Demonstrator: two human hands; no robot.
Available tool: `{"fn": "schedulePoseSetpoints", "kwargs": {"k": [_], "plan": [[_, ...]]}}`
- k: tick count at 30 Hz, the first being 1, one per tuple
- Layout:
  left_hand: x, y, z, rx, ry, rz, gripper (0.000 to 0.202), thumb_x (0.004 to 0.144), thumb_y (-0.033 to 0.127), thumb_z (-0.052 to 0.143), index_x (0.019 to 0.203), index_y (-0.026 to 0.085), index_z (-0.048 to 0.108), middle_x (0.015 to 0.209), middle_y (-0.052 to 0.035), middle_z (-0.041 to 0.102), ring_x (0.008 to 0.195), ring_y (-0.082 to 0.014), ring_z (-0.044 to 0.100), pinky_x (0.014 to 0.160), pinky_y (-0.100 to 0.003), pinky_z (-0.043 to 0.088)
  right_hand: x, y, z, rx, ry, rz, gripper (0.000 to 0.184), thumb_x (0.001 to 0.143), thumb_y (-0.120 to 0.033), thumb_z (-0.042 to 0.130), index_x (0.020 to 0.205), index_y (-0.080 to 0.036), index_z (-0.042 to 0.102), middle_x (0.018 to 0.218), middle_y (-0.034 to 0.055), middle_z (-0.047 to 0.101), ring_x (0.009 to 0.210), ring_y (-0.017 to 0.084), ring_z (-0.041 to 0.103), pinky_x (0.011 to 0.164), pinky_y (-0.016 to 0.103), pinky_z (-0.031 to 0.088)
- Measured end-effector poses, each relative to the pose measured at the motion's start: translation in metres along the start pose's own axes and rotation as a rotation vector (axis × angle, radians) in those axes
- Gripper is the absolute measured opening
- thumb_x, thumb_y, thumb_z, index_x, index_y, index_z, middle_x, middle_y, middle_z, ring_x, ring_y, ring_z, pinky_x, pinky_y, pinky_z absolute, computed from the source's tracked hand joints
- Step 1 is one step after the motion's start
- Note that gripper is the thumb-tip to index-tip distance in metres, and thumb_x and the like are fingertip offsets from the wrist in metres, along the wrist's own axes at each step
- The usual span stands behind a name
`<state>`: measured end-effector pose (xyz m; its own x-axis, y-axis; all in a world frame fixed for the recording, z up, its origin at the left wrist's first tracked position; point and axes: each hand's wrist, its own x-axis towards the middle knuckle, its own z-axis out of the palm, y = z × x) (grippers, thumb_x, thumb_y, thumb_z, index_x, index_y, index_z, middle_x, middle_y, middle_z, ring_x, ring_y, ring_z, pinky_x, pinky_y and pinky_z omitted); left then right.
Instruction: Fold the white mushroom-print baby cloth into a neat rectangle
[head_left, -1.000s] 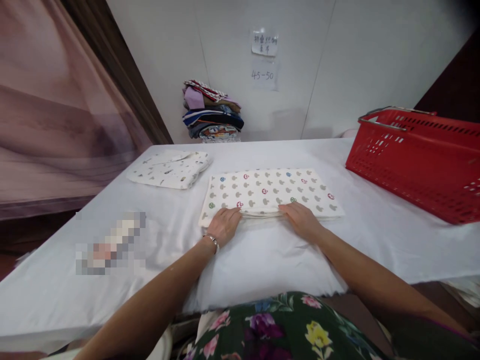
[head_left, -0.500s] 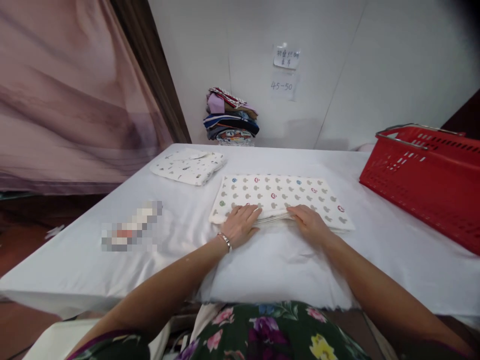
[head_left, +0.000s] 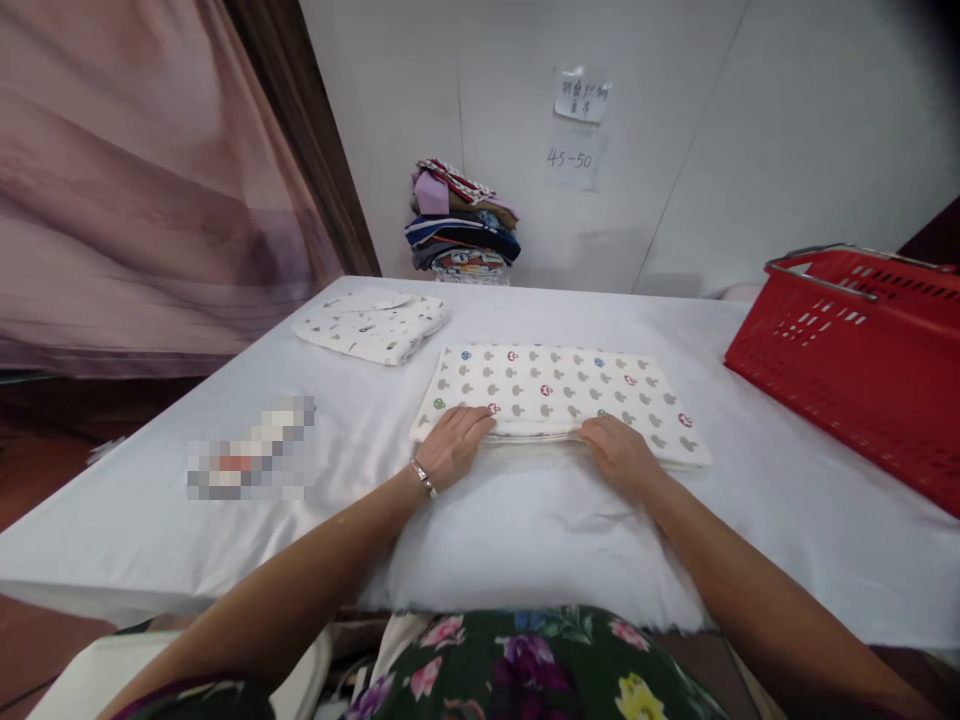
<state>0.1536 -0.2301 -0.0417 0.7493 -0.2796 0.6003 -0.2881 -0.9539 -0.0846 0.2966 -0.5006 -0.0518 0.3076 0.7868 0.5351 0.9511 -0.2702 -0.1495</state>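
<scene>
A white cloth (head_left: 551, 385) printed with grey, red, blue and green mushroom shapes lies folded into a long rectangle on the white-covered table. Along its near edge, several layers show. My left hand (head_left: 454, 442) holds that edge toward the left, its fingers over the top and the thumb hidden. Farther right on the same edge, my right hand (head_left: 621, 452) grips the cloth with bent fingers. A second folded white cloth (head_left: 371, 325) with small dark prints rests at the back left, apart from both hands.
A red perforated basket (head_left: 847, 370) with metal handles stands on the table's right side. Behind the far table edge is a stack of folded clothes (head_left: 465, 225). A blurred-out item (head_left: 255, 450) lies on the left, and a pink curtain (head_left: 150, 180) hangs beyond it.
My left hand has slid left along the cloth's near edge, so the hands are farther apart. The right hand stays near the same place, and the camera view has shifted slightly.
</scene>
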Motion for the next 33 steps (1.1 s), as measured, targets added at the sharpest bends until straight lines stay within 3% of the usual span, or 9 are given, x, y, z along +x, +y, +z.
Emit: {"fn": "schedulePoseSetpoints", "kwargs": {"k": [4, 8, 11, 14, 18, 22, 27, 33], "plan": [[-0.006, -0.007, 0.001, -0.051, 0.072, 0.089, 0.025, 0.080, 0.002, 0.037, 0.091, 0.015, 0.054, 0.116, -0.0116, 0.057, 0.105, -0.0196, 0.053, 0.082, -0.035, 0.047, 0.002, -0.006, -0.005, -0.096, -0.061, -0.090, 0.027, 0.085, -0.008, 0.037, 0.083, -0.019, 0.062, 0.094, 0.0085, 0.057, 0.082, 0.018, 0.049, 0.068, 0.029, 0.041], [-0.010, -0.011, 0.003, -0.053, -0.062, 0.211, 0.019, 0.084, 0.008, 0.042, 0.084, 0.017, 0.058, 0.123, -0.0075, 0.054, 0.114, -0.0216, 0.047, 0.088, -0.038, 0.044, 0.002, -0.011, -0.005, -0.146, -0.145, -0.074, 0.025, 0.086, -0.010, 0.040, 0.084, -0.020, 0.063, 0.095, 0.0078, 0.055, 0.083, 0.018, 0.046, 0.072, 0.030, 0.038], [-0.011, -0.008, 0.002, -0.041, -0.191, 0.196, 0.021, 0.086, 0.012, 0.041, 0.085, 0.019, 0.061, 0.130, -0.0058, 0.050, 0.120, -0.0223, 0.043, 0.092, -0.040, 0.041, -0.001, -0.012, -0.003, -0.155, -0.193, -0.032, 0.023, 0.087, -0.014, 0.043, 0.088, -0.021, 0.064, 0.096, 0.0078, 0.055, 0.087, 0.019, 0.045, 0.076, 0.032, 0.038], [-0.008, 0.000, -0.006, -0.026, -0.234, 0.144, 0.024, 0.087, 0.013, 0.040, 0.090, 0.019, 0.063, 0.133, -0.0056, 0.047, 0.123, -0.0228, 0.041, 0.094, -0.041, 0.039, -0.001, -0.017, -0.003, -0.165, -0.204, -0.010, 0.023, 0.088, -0.016, 0.042, 0.091, -0.021, 0.065, 0.096, 0.0084, 0.055, 0.088, 0.019, 0.045, 0.076, 0.032, 0.038], [-0.006, 0.009, -0.013, -0.039, -0.224, 0.059, 0.018, 0.085, 0.020, 0.046, 0.091, 0.019, 0.064, 0.137, -0.0071, 0.042, 0.126, -0.0251, 0.038, 0.098, -0.045, 0.036, -0.001, -0.021, -0.003, -0.187, -0.175, -0.010, 0.026, 0.089, -0.016, 0.041, 0.091, -0.022, 0.065, 0.095, 0.0083, 0.056, 0.087, 0.019, 0.046, 0.076, 0.032, 0.039], [-0.004, 0.010, -0.003, -0.032, -0.235, 0.056, 0.019, 0.087, 0.021, 0.045, 0.084, 0.018, 0.064, 0.139, -0.0051, 0.040, 0.129, -0.0246, 0.033, 0.103, -0.046, 0.030, -0.002, -0.019, 0.001, -0.196, -0.130, 0.006, 0.026, 0.088, -0.015, 0.040, 0.093, -0.021, 0.065, 0.096, 0.0086, 0.056, 0.088, 0.019, 0.046, 0.077, 0.032, 0.039], [0.001, 0.011, 0.002, -0.019, -0.196, 0.073, 0.026, 0.089, 0.014, 0.037, 0.080, 0.016, 0.062, 0.130, -0.0047, 0.050, 0.126, -0.0213, 0.037, 0.103, -0.042, 0.031, -0.003, -0.019, 0.002, -0.193, -0.133, 0.004, 0.026, 0.087, -0.012, 0.040, 0.093, -0.020, 0.064, 0.097, 0.0086, 0.056, 0.086, 0.018, 0.046, 0.077, 0.033, 0.038], [-0.001, 0.012, -0.007, -0.129, -0.093, 0.033, 0.018, 0.084, 0.013, 0.042, 0.079, 0.016, 0.059, 0.119, -0.0085, 0.055, 0.123, -0.0221, 0.039, 0.100, -0.043, 0.035, -0.001, -0.025, 0.001, -0.207, -0.163, 0.044, 0.018, 0.088, -0.027, 0.047, 0.095, -0.020, 0.063, 0.095, 0.0086, 0.055, 0.088, 0.020, 0.046, 0.079, 0.034, 0.036]]}}
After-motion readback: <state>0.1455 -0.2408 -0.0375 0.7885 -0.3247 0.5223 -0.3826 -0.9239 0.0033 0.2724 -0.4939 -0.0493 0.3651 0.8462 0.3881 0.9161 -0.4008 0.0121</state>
